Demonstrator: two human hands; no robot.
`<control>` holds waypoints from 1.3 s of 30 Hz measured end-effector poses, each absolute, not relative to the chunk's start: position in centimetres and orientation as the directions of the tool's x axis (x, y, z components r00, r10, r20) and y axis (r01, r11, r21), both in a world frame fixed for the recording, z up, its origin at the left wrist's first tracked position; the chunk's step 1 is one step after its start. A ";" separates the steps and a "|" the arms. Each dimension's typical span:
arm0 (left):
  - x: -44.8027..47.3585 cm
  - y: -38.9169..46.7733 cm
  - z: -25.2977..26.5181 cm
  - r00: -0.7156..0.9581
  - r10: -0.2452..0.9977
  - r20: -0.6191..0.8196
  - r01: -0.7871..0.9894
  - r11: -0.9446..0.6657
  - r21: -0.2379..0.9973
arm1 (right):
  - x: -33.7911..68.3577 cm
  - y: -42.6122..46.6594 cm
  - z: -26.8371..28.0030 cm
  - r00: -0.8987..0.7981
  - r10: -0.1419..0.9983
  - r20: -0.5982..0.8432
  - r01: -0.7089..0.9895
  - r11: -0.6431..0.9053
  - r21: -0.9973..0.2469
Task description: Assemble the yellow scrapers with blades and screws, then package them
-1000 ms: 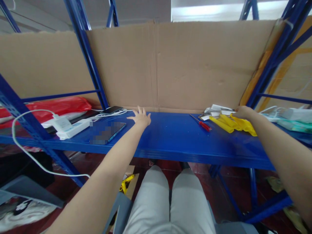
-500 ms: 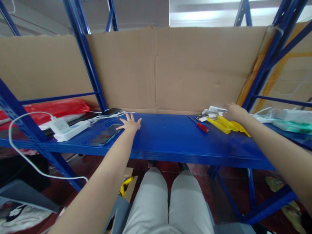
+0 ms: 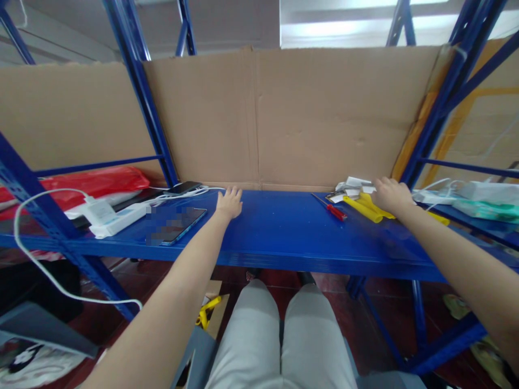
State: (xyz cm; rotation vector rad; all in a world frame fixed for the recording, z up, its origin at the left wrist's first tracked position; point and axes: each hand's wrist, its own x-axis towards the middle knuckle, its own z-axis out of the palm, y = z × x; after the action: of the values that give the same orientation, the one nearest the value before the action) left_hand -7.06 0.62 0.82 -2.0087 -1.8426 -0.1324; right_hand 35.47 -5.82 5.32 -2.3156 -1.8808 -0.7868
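Observation:
On the blue shelf, my left hand lies palm down with its fingers stretched out, holding nothing. Left of it rests a dark smartphone. My right hand is over the right end of the shelf, palm down, fingers slightly bent and apart, beside yellow tube-like pieces and crumpled white papers. Its palm side is hidden. Another yellow piece shows behind the right wrist. A screwdriver with a red handle lies left of the yellow pieces.
A white power strip with a charger and cable stands at the left. Behind it are a red bag and a black device. Cardboard walls the back; blue posts frame the shelf. Below is an open box.
My left hand has shifted slightly right, away from the phone, and its fingers have drawn closer together. My right hand has moved slightly down and right; a yellow piece now lies farther right.

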 end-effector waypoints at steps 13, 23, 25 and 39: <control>-7.2 0.5 0.9 0.294 0.919 0.265 0.922 -0.199 -0.333 | 35.4 -5.8 5.5 0.147 0.909 0.389 0.942 -0.248 0.225; -6.9 0.6 1.2 0.330 0.918 0.219 0.909 -0.246 -0.337 | 35.7 -5.2 5.7 0.231 0.919 0.319 0.947 -0.288 0.144; -6.8 0.6 1.2 0.342 0.915 0.213 0.904 -0.259 -0.342 | 35.8 -5.3 5.8 0.241 0.922 0.302 0.947 -0.291 0.134; -7.1 0.8 1.1 0.357 0.914 0.194 0.893 -0.273 -0.357 | 37.9 -3.5 4.8 0.357 0.895 0.267 0.927 -0.375 0.018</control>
State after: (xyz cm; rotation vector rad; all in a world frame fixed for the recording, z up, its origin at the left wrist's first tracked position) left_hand -7.10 0.80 1.06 -2.2215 -1.5776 0.0688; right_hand 37.94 -3.54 4.85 -2.4735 -1.6711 -0.3515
